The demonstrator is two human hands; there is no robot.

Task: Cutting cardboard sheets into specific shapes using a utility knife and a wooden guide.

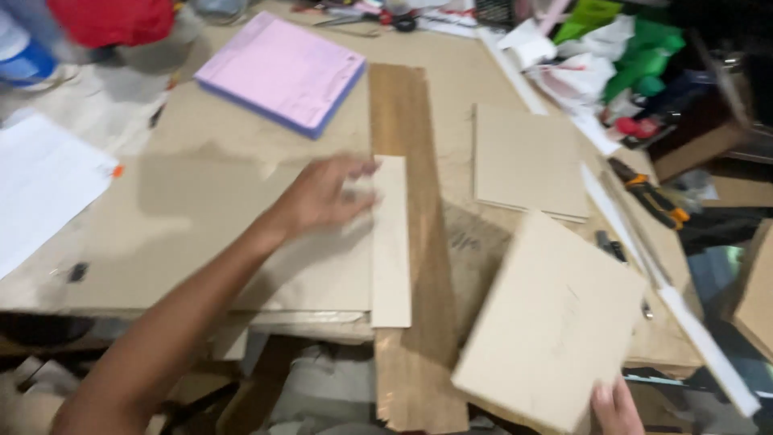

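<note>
Cluttered workbench (201, 137) under brown card: a pale narrow strip (391, 242) lies along a wooden plank (419, 242), pinned by the flat, open left hand (326, 193). Right hand (616, 407) pinches a cardboard sheet (551, 322) by its corner; that sheet could sag or slip, and the overhanging strip could skid.

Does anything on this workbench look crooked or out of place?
The wooden plank juts past the table's front edge, its near end ragged. The right hand holds a cardboard square tilted, partly off the table. Scraps clutter the far corner.
</note>
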